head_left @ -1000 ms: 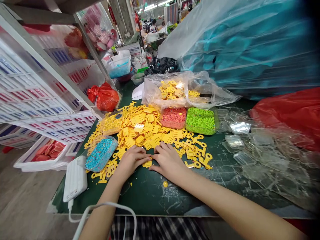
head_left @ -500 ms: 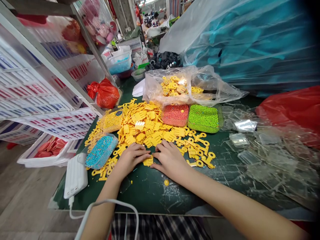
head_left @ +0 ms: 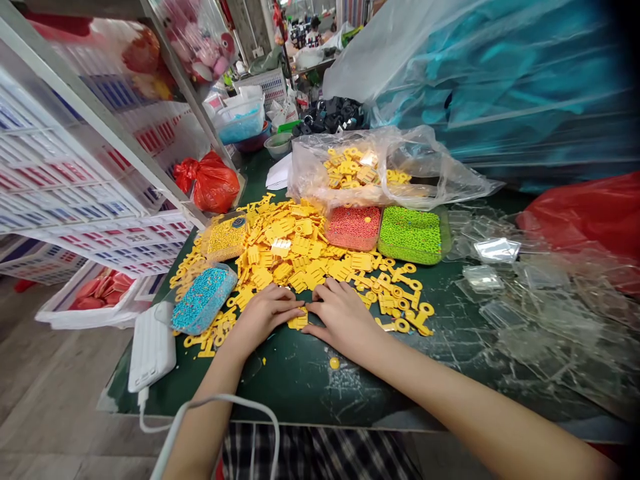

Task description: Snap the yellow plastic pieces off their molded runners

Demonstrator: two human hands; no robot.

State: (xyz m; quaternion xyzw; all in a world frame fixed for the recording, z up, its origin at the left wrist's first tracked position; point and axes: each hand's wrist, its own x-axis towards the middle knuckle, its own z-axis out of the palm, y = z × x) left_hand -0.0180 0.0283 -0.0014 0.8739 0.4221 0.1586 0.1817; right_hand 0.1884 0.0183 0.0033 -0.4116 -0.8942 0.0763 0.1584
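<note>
Between my two hands a small flat yellow plastic piece lies at the front of the yellow pile. My left hand has its fingers together and their tips on the piece's left and upper side. From the other side, my right hand holds the piece's right edge, with thumb and fingers curled around it. Just ahead of both hands spreads a heap of yellow plastic pieces, some with ring ends. Below my right hand a small round yellow bead rests on the green table.
Boxes of blue beads, yellow beads, red beads and green beads surround the heap. A white power bank with a cable sits at left. Clear plastic pieces cover the right side. A clear bag lies behind.
The view has shifted very slightly. Both hands stay in the same place on the yellow piece.
</note>
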